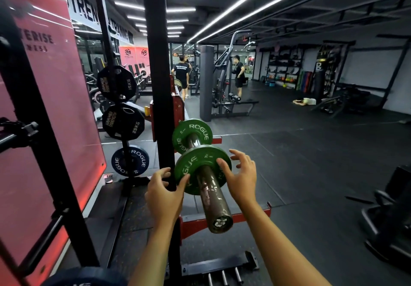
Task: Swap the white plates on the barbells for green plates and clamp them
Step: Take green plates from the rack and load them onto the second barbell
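Note:
Two green Rogue plates sit on the barbell sleeve (213, 199), which points toward me from the rack. The far green plate (191, 135) is further in on the sleeve; the near green plate (195, 170) is a short gap closer to me. My left hand (163, 193) touches the near plate's left rim with spread fingers. My right hand (241, 178) rests fingertips on its right face, fingers apart. Neither hand closes around the plate. No white plate or clamp is visible.
The black rack upright (159, 85) stands just left of the sleeve. Black 15 kg (116, 83) and 25 kg (123, 121) plates and a blue Rogue plate (130, 161) hang on a storage post. Two people (182, 74) stand far behind. Black rubber floor (311, 163) opens to the right.

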